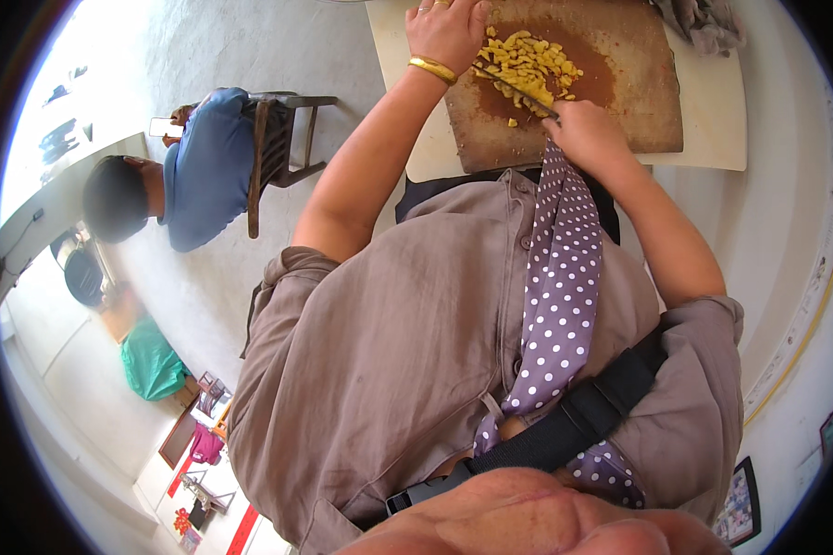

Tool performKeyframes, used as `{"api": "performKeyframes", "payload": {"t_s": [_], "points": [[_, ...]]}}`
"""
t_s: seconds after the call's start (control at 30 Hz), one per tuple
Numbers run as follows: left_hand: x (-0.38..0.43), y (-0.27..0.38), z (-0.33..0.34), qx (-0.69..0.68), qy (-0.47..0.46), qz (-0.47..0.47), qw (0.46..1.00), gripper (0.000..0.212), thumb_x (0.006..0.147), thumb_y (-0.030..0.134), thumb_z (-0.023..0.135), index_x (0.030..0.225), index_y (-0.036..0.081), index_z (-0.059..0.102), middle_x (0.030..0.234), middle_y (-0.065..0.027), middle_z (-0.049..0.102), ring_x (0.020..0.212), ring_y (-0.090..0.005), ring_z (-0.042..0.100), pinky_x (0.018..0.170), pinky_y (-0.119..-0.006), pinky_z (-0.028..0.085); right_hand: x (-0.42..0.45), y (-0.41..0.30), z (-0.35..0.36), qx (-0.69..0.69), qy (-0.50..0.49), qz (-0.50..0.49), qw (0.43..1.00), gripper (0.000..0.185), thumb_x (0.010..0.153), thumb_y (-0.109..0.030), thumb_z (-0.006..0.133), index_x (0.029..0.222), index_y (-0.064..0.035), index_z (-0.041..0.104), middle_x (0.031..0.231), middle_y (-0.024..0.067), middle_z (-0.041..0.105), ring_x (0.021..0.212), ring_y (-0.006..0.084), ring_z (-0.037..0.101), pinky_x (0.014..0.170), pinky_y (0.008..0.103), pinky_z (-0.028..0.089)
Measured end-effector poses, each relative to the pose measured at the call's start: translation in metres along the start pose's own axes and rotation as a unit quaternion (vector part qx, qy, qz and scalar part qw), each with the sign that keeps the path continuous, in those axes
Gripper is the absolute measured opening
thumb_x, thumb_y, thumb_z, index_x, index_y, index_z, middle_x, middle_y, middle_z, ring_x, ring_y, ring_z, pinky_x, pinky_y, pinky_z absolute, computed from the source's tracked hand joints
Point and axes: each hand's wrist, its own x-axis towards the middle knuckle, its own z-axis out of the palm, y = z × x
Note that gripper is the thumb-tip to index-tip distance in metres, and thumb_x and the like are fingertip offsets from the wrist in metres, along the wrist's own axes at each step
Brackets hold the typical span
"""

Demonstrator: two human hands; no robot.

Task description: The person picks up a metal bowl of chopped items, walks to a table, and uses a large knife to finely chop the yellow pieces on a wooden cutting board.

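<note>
My right hand [586, 132] grips a knife [514, 89], its dark blade seen nearly edge-on across the pile. Small chopped yellow pieces [531, 59] lie heaped on a worn wooden cutting board [638, 90], over a damp reddish-brown patch. A gold bracelet [433, 68] circles the wrist of my left hand [448, 28], which is at the board's left side, close to the blade's far end. The top edge of the picture cuts off its fingers, so what they touch is hidden. A purple polka-dot tie [562, 277] hangs down my front, its lower end beside my right hand.
Under the board is a cream tabletop [715, 132]. A crumpled grey cloth [711, 28] lies at the far right corner. To the left, a person in a blue shirt [208, 173] sits on a wooden chair [257, 166], holding a phone [165, 127].
</note>
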Motion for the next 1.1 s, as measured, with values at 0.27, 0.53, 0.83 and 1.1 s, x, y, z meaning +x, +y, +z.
{"api": "performKeyframes", "payload": {"t_s": [0.27,0.53,0.83,1.1], "points": [[-0.022,0.006,0.031,0.036,-0.059,0.012,0.998,0.037,0.100,0.049,0.055,0.100,0.017,0.075,0.096,-0.0059,0.074,0.088,-0.0302,0.069,0.079,-0.049,0.049,0.000,0.004,-0.012,-0.070,0.008,0.006,0.998,0.027,0.094,-0.025,0.062,0.093,-0.0005,0.075,0.093,0.0242,0.073,0.090,0.0416,0.071,0.081,0.0518,0.055],[0.000,0.015,0.040,0.037,-0.077,0.049,0.995,0.036,0.101,0.047,0.052,0.106,0.021,0.076,0.101,-0.0049,0.074,0.095,-0.0293,0.070,0.084,-0.051,0.050,0.021,0.030,-0.001,-0.034,0.006,0.031,0.999,0.030,0.095,-0.027,0.061,0.096,-0.0013,0.075,0.096,0.0230,0.073,0.094,0.0419,0.071,0.084,0.0492,0.056],[0.015,0.012,0.016,-0.084,-0.030,0.011,0.996,0.029,0.102,0.034,0.053,0.107,0.013,0.072,0.105,-0.0110,0.070,0.098,-0.0349,0.066,0.087,-0.050,0.050,0.015,0.028,-0.034,-0.063,0.018,0.002,0.998,0.029,0.091,-0.030,0.068,0.098,-0.0019,0.074,0.094,0.0238,0.073,0.094,0.0416,0.070,0.085,0.0511,0.055],[0.012,0.014,0.038,0.000,-0.039,0.055,0.998,0.028,0.098,0.041,0.058,0.104,0.019,0.075,0.101,-0.0064,0.073,0.096,-0.0307,0.069,0.085,-0.048,0.052,0.035,0.043,-0.001,-0.062,0.000,0.028,0.998,0.030,0.096,-0.031,0.063,0.101,-0.0038,0.074,0.098,0.0238,0.073,0.094,0.0408,0.071,0.084,0.0502,0.056]]}}
